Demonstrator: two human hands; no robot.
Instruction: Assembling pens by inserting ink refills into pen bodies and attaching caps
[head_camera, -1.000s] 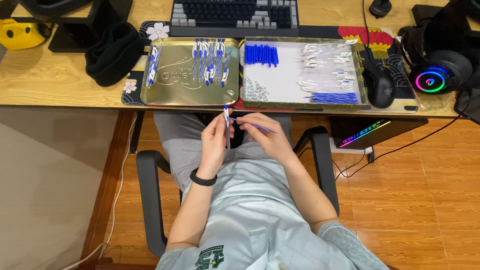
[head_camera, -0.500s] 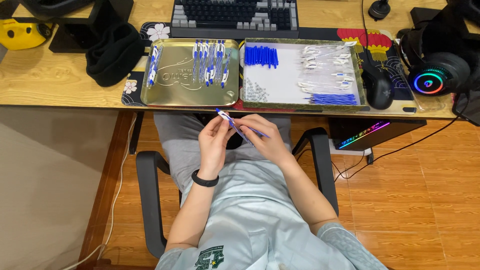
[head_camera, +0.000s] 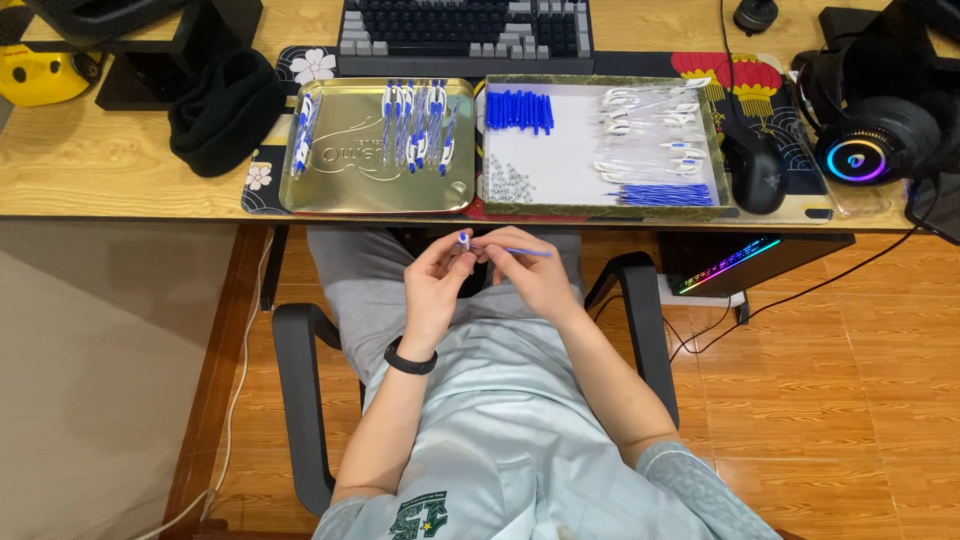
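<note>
Your left hand (head_camera: 437, 290) has its fingers (head_camera: 452, 256) pinched shut on a small white and blue pen piece (head_camera: 463, 240), held up just above your lap. Your right hand (head_camera: 527, 280) meets it from the right, fingers closed on a thin blue pen refill (head_camera: 525, 252) that points out to the right; whether the refill's near end sits inside the pen piece cannot be told. A black band (head_camera: 410, 357) wraps your left wrist. Both hands hover over your lap, just near of the wooden tabletop (head_camera: 120, 180) edge. On the tabletop, straight beyond your left hand, lies a gold metal tray (head_camera: 350, 185) with assembled blue and white pens (head_camera: 418, 125) along its far side. Just right of it is a shallow white-floored box (head_camera: 560, 150) with blue caps (head_camera: 518, 110) at its far left, clear pen barrels (head_camera: 650, 130) at the right, a row of blue refills (head_camera: 665, 195) at its near right, and small springs (head_camera: 508, 183) near its left. Further out are a black mouse (head_camera: 753, 172) on the right, a lit headset (head_camera: 868, 145) beyond that, a keyboard (head_camera: 465, 35) at the far edge, and a black knit hat (head_camera: 225, 110) to the left.
</note>
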